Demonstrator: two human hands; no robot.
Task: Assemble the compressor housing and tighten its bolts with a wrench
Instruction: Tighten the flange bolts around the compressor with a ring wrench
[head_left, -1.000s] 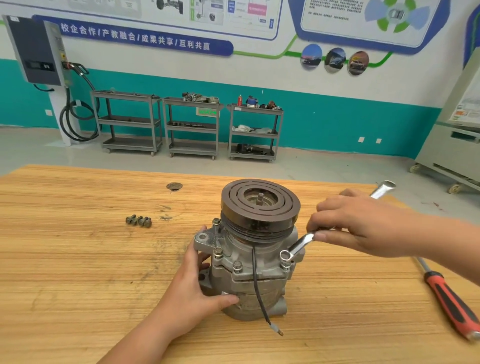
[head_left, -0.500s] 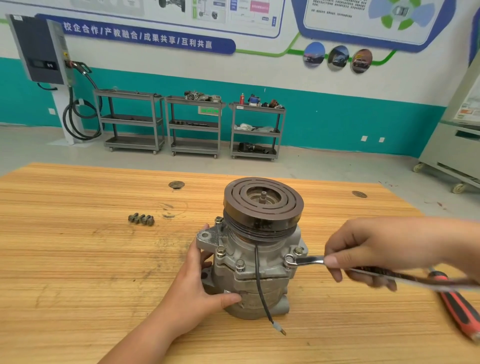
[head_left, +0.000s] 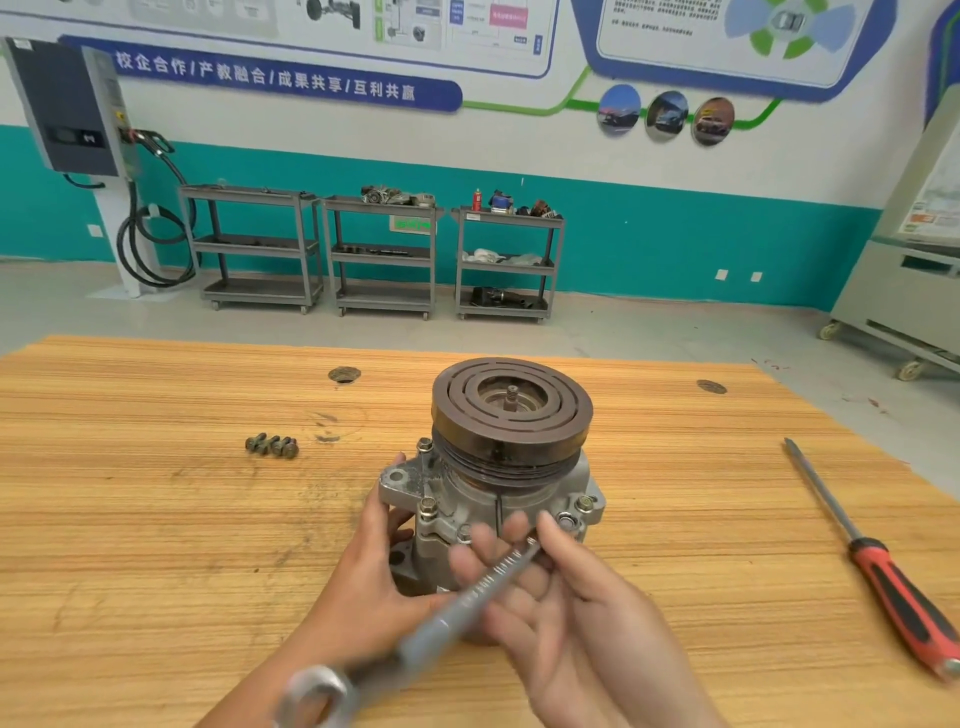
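Compressor (head_left: 498, 493) upright mid-worktop (head_left: 130, 519), left hand (head_left: 374, 577) cupped against its 8 o'clock side, right hand (head_left: 566, 597) reaching from 5 o'clock, fingers loosely curled around blurred wrench (head_left: 457, 608), its far end by a front housing bolt (head_left: 565, 519), loose bolts (head_left: 272, 446) at 10 o'clock.

A white wall (head_left: 519, 150) with a teal lower band runs along the back, hung with posters and a blue banner (head_left: 260, 78) in Chinese characters. Three grey metal shelf carts (head_left: 382, 254) stand side by side on the pale grey floor (head_left: 623, 327). A dark charging unit (head_left: 67, 109) with looped black cable stands at left. A grey wheeled cabinet (head_left: 904, 291) sits at right.
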